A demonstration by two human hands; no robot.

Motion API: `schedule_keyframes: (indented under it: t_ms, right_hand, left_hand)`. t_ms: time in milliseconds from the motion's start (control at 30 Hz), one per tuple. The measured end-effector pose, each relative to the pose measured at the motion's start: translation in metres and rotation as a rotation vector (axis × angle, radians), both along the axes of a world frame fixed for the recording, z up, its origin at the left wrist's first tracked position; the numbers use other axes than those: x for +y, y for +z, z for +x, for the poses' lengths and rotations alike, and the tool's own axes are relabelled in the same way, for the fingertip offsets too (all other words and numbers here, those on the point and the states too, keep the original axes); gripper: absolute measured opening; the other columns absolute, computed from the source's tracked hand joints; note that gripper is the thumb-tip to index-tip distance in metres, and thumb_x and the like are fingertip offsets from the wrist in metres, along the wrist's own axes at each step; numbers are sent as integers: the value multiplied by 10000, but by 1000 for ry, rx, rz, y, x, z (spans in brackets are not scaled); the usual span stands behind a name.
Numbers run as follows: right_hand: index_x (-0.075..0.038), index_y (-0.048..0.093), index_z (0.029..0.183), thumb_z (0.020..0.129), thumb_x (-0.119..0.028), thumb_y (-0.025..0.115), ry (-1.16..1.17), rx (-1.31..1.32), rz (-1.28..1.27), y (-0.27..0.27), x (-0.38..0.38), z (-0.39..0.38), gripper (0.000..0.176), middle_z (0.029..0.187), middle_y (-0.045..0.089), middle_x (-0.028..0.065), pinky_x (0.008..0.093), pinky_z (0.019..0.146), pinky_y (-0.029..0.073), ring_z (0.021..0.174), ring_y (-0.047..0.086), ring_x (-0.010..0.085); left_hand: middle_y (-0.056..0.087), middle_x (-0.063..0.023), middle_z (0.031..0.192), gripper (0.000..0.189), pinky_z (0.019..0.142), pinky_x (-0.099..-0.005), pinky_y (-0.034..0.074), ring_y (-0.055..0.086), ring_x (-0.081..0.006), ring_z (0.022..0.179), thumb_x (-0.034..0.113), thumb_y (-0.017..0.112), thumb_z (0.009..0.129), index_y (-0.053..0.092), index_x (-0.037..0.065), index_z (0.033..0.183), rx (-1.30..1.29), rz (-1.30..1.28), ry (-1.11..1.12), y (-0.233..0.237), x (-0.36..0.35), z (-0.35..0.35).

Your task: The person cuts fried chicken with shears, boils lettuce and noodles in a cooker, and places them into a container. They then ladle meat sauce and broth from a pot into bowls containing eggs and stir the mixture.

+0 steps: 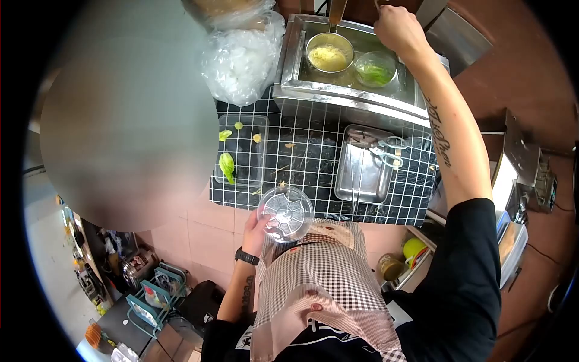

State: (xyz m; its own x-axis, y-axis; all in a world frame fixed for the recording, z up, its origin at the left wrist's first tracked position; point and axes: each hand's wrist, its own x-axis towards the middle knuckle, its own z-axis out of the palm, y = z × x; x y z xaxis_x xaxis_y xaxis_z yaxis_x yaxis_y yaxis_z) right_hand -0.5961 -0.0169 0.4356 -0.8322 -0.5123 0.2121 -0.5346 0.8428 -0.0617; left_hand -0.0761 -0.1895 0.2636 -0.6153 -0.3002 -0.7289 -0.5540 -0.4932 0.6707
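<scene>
My left hand [256, 234], a dark band on its wrist, grips the rim of a clear plastic bowl [287, 212] with a ribbed pattern, close to my apron. My right hand [400, 30] is stretched out above the far right corner of a steel cooker [350, 90], its fingers closed. A thin piece shows at those fingers near the top edge, but I cannot tell what it is. In the cooker hangs a wooden-handled strainer [329, 55] with pale yellow noodles. Beside it, below my right hand, sit green leaves [375, 73] in a round, see-through container.
On the black-and-white grid cover [307, 160] stand a steel tray [365, 175] with scissors [386, 154] and a clear tub [259, 142] with leaf scraps around it. A plastic bag [238, 66] lies left of the cooker. A large blurred round shape blocks the left side.
</scene>
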Motion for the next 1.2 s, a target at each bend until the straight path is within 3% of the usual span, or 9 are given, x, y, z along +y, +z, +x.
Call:
schedule_keyframes:
  t_ms: [167,267,300,400,533,633,700,900,1200]
  right_hand:
    - [40,668,903,824,-146,554,90,-43,155,0,-17,8,232,835,675,272,494,754,558,795,667,447]
    - [-20,669,909,862,-220,568,-19,-6,16,17,21,-6,229,839,679,226,493,753,543,838,664,401]
    - [-9,658,889,873,-219,565,-29,30,-114,16,32,1,230,821,668,235,491,736,535,829,660,400]
    - [9,636,870,896,-215,562,40,64,-43,8,43,20,238,750,665,206,459,679,535,689,667,378]
    - [-39,657,876,870,-234,584,-263,-232,-206,20,76,19,208,800,685,205,473,746,545,778,665,416]
    - [-37,646,884,873,-235,589,-102,-58,-154,6,74,37,207,845,690,201,480,758,539,810,666,409]
    - [-36,642,909,860,-236,597,-179,-46,-243,5,73,37,211,905,684,213,485,783,531,873,658,408]
    - [-27,635,942,887,-205,592,-6,42,-192,10,63,52,191,785,665,188,434,694,520,776,651,378]
    - [-29,644,895,875,-219,615,-126,-59,-267,2,74,57,194,784,678,189,449,730,544,778,666,383]
  left_hand:
    - [609,-107,1193,476,772,-341,569,631,-206,1028,123,513,960,415,16,1413,-8,7,26,-4,1,5]
    - [610,-105,1197,471,782,-345,568,635,-208,1026,126,512,962,416,21,1411,7,7,22,-7,0,9]
    - [614,-106,1191,466,784,-345,566,638,-208,1021,125,512,962,418,20,1406,3,26,36,-7,0,10]
    - [627,-108,1166,453,790,-347,561,646,-211,1004,125,513,963,423,19,1394,-11,56,30,-7,-3,11]
    - [637,-112,1132,438,794,-351,555,650,-211,995,126,514,965,431,20,1381,20,2,-11,-10,-6,7]
    - [632,-107,1138,437,802,-353,555,646,-206,1005,123,517,964,436,19,1380,33,37,-10,-1,-8,-10]
    - [627,-102,1146,441,807,-353,556,641,-200,1010,121,520,962,437,18,1383,32,70,-17,5,-7,-18]
    - [615,-88,1148,457,817,-348,558,631,-184,993,120,524,962,431,14,1396,57,57,-32,14,-7,-29]
    - [615,-92,1151,444,792,-342,564,635,-190,1003,112,525,961,444,23,1389,32,52,-13,2,-8,-15]
